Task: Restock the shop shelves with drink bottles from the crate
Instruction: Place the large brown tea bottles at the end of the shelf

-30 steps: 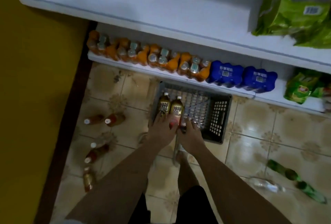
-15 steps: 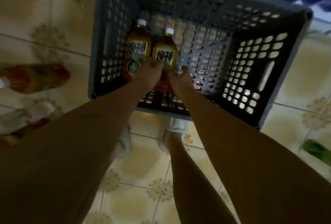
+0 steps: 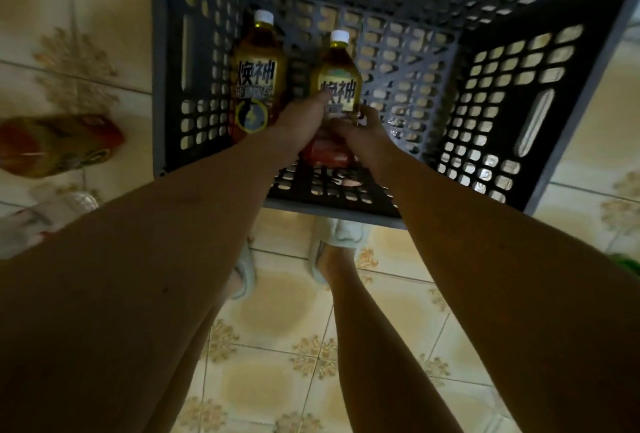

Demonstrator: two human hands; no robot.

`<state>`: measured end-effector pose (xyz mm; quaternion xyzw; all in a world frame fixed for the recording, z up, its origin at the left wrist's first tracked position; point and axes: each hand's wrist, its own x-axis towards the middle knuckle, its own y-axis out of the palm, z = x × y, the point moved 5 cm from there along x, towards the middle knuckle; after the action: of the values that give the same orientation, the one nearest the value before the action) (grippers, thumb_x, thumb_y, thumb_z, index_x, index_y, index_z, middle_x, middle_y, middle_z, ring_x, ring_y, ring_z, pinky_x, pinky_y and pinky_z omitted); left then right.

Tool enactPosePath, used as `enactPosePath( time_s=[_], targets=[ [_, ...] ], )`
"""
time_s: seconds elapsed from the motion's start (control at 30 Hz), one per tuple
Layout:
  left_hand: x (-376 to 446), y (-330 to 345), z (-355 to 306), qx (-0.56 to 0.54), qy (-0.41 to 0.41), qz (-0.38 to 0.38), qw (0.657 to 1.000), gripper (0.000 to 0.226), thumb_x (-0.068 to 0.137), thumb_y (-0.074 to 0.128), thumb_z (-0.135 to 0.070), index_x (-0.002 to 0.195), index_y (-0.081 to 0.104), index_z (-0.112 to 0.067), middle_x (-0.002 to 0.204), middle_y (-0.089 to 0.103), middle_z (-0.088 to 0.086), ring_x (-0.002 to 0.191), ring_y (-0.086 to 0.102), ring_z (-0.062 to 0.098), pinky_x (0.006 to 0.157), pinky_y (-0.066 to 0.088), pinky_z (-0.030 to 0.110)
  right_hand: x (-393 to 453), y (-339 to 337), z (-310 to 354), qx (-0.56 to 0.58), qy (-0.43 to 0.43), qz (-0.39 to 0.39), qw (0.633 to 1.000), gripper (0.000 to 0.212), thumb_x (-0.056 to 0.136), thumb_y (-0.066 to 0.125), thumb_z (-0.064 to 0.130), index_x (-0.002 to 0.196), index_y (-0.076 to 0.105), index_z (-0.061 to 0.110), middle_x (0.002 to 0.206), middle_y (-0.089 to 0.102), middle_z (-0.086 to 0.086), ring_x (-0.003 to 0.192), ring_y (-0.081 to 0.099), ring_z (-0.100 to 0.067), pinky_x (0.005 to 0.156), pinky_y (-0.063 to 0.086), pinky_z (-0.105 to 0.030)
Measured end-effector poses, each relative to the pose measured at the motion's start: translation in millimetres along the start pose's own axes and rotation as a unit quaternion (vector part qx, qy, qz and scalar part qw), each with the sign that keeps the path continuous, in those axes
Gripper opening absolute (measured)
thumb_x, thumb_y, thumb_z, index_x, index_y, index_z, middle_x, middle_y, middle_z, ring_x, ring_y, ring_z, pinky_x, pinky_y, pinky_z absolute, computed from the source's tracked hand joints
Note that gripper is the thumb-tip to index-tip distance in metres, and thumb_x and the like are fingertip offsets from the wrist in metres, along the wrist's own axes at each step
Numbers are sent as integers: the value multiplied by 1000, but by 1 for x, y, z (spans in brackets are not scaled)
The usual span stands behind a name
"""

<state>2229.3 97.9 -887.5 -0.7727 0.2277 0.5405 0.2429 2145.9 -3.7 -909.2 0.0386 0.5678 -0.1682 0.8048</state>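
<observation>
Both hands reach down into the dark grey slotted plastic crate (image 3: 498, 113) that stands on the patterned beige tiled floor (image 3: 273, 356). Two amber drink bottles with white caps and yellow labels lie in its left part: the left amber bottle (image 3: 254, 86) rests untouched against the crate's left wall, and the right amber bottle (image 3: 339, 80) lies just beside it. The left hand (image 3: 301, 117) has its fingers (image 3: 320, 100) curled onto the lower left side of the right amber bottle, while the right hand (image 3: 360, 124) closes on its lower right side; both appear to be gripping it near the base, though how firm the hold is cannot be told in this dim light.

The likely trouble lies in that low grip. Held by its base with the full weight toward the cap, the bottle could tip forward and slip free as it is lifted, dropping back onto the crate floor. The left forearm passes close over the left amber bottle, so a careless lift could knock it. A blurred red-and-yellow bottle (image 3: 59, 145) lies on the floor just left of the crate, and white shoes (image 3: 346, 231) stand near its front edge; stepping back toward the shelves without looking risks treading on that loose bottle.
</observation>
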Motion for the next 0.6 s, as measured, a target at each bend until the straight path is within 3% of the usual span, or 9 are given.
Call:
enactPosePath(
  time_s=[0.07,0.17,0.3,0.4,0.5,0.6],
  targets=[
    [3,-3,2,0,-9,0,1000,58,98,46,-56,141,51,-17,139,57,5,120,57,25,105,45,41,2,5,1,-22,-5,2,1000,77,88,75,26,149,28,19,128,59,-4,103,63,-19,75,56,-23],
    [10,-13,9,-29,-10,-1,1000,53,102,43,-51,141,52,-16,138,58,1,118,56,19,88,44,27,4,22,1,-56,-17,-38,998,92,75,84,34,145,26,21,133,53,-6,119,57,-25,98,52,-43],
    [20,-19,22,-41,1,27,999,53,107,29,-46,149,42,-16,149,49,2,126,51,18,92,36,28,15,42,-8,-87,-7,-111,990,106,73,84,40,149,12,25,145,38,-16,133,42,-40,105,45,-55],
    [33,-24,31,-12,2,22,1000,55,107,27,-49,149,42,-17,150,48,1,123,49,16,94,34,28,25,47,-14,-81,9,-137,987,112,73,85,35,150,5,29,147,32,-17,133,41,-41,102,47,-53],
    [42,-29,37,-31,-11,7,999,56,106,30,-49,151,39,-17,153,45,3,134,46,21,100,36,30,29,44,-14,-85,11,-134,987,99,75,85,34,144,14,27,141,38,-16,125,48,-37,83,47,-37],
    [38,-24,35,-56,-27,18,998,54,105,35,-49,148,44,-18,149,50,5,132,51,25,111,39,41,28,38,-12,-88,29,-129,987,85,79,80,34,139,21,26,134,42,-13,116,51,-33,76,41,-33]
  ],
)
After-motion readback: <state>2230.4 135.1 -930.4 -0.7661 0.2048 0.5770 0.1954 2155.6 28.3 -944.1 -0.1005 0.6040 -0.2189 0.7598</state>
